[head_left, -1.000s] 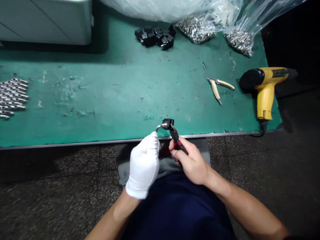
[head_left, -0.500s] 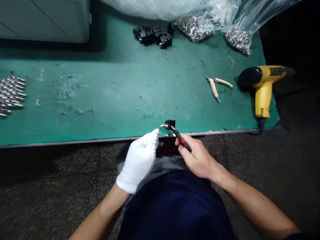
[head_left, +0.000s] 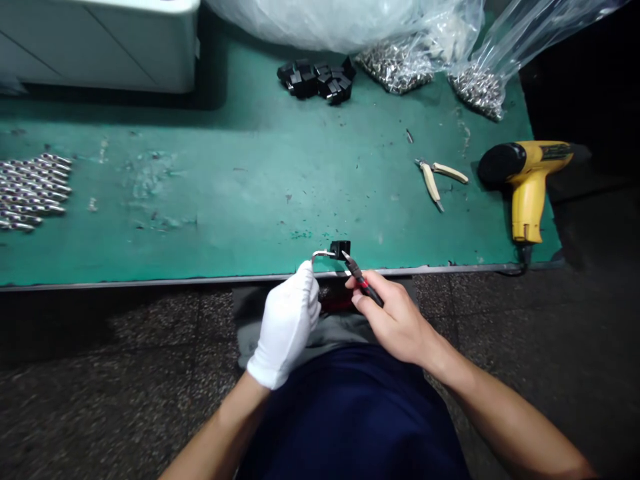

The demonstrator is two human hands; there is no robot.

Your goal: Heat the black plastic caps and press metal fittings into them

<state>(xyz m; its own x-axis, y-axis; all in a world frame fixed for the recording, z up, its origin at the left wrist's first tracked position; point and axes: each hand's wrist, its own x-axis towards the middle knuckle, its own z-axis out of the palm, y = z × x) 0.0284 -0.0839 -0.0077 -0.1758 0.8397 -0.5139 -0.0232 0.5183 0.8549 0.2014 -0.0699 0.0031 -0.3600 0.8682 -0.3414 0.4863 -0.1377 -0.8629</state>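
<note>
My left hand (head_left: pixel 290 320), in a white glove, is closed around a thin, bent metal rod (head_left: pixel 319 253). The rod's far end reaches the left side of a small black block (head_left: pixel 341 249) at the table's front edge. Bare, my right hand (head_left: pixel 393 310) grips pliers (head_left: pixel 367 288) with black and red handles. Their pointed tips meet the block's right side; whether they clamp it, I cannot tell. The lower part of the rod is hidden inside the glove.
On the green table (head_left: pixel 240 220) lie cream-handled cutters (head_left: pixel 431 185) and a yellow heat gun (head_left: pixel 529 200). Black blocks (head_left: pixel 317 80), bags of metal parts (head_left: pixel 397 67) and a grey bin (head_left: pixel 110 47) stand farther back. Rows of metal pieces (head_left: pixel 33 193) lie left.
My left hand has shifted slightly down and back from the block, so more of the bent rod shows. The pliers and block stay almost in place. The camera view has shifted slightly.
</note>
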